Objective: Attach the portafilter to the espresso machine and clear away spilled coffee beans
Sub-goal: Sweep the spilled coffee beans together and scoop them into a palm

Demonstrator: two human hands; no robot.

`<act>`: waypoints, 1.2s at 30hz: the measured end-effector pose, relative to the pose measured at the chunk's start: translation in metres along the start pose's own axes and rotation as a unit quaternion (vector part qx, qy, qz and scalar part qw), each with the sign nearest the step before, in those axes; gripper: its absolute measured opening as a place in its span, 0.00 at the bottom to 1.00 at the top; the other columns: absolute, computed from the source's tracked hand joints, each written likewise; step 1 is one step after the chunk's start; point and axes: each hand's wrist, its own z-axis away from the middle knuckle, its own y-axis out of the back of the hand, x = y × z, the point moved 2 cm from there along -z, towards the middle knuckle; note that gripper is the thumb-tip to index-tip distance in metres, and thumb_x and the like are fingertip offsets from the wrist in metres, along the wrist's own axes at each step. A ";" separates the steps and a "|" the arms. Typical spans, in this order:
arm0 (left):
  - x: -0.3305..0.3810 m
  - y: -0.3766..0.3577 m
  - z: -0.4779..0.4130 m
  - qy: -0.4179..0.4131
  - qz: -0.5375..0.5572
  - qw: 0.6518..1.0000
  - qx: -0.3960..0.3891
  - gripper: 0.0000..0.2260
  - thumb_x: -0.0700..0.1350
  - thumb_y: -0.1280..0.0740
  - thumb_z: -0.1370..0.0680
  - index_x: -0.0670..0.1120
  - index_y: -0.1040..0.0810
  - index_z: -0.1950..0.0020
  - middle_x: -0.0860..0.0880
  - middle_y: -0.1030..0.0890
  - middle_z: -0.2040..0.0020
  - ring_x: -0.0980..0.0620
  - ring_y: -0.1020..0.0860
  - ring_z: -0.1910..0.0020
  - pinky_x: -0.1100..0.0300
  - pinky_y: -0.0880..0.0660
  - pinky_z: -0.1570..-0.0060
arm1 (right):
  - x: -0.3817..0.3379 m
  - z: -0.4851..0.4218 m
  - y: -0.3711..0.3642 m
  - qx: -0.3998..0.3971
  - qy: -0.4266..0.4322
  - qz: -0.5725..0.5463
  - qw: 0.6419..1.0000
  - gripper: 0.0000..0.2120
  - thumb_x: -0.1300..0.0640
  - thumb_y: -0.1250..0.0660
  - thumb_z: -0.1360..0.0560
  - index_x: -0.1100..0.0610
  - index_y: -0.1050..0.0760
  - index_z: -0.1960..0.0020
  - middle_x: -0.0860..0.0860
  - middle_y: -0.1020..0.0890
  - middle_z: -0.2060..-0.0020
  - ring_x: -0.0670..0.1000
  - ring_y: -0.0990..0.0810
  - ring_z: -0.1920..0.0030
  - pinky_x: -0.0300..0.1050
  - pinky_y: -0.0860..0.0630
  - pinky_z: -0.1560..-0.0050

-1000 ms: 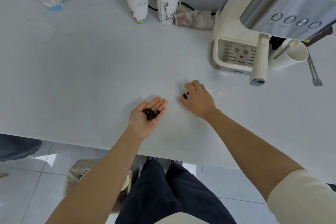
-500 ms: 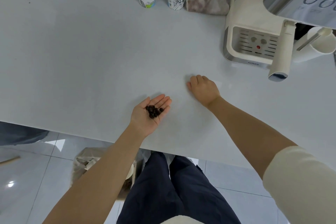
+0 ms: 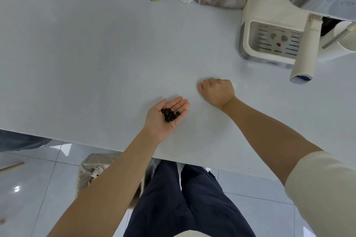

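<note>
Coffee beans (image 3: 170, 114) lay heaped in the upturned, flat-spread palm of the left hand (image 3: 165, 117), just above the white surface (image 3: 96, 63). Beside it the right hand (image 3: 217, 91) rested knuckles-up, fingers curled under; its contents could not be told.

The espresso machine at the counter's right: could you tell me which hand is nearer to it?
Right. The right hand, closed, rests on the counter just short of the espresso machine; the left hand, palm up with coffee beans, is farther away.
</note>
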 end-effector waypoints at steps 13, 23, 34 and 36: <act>-0.003 -0.007 -0.003 0.000 -0.026 1.000 -0.004 0.20 0.47 0.52 0.18 0.32 0.30 0.42 0.38 0.31 0.31 0.45 0.28 0.41 0.51 0.32 0.42 | 0.000 0.005 -0.006 0.052 0.004 -0.026 0.998 0.26 0.60 0.45 0.23 0.56 0.35 0.80 0.49 0.32 0.86 0.48 0.35 0.87 0.30 0.43 0.82; -0.004 -0.008 -0.005 -0.003 -0.034 0.999 0.001 0.20 0.47 0.52 0.18 0.32 0.30 0.42 0.37 0.31 0.31 0.44 0.28 0.42 0.51 0.32 0.42 | -0.001 0.003 -0.006 0.053 0.005 -0.032 0.998 0.19 0.62 0.37 0.33 0.55 0.36 0.82 0.49 0.33 0.87 0.48 0.35 0.87 0.30 0.41 0.82; -0.004 -0.011 -0.012 0.002 -0.031 1.000 0.004 0.20 0.47 0.52 0.18 0.32 0.30 0.42 0.41 0.27 0.37 0.44 0.27 0.42 0.51 0.31 0.42 | -0.006 0.004 -0.001 -0.013 0.034 -0.037 0.999 0.19 0.69 0.24 0.58 0.57 0.33 0.80 0.49 0.33 0.86 0.48 0.36 0.87 0.30 0.44 0.82; -0.004 -0.012 -0.013 0.003 -0.032 0.999 0.001 0.20 0.47 0.52 0.18 0.32 0.30 0.42 0.42 0.27 0.39 0.44 0.27 0.42 0.51 0.31 0.41 | -0.007 0.005 0.002 -0.008 0.028 -0.042 0.999 0.18 0.70 0.24 0.58 0.57 0.33 0.80 0.49 0.33 0.87 0.48 0.37 0.87 0.29 0.44 0.83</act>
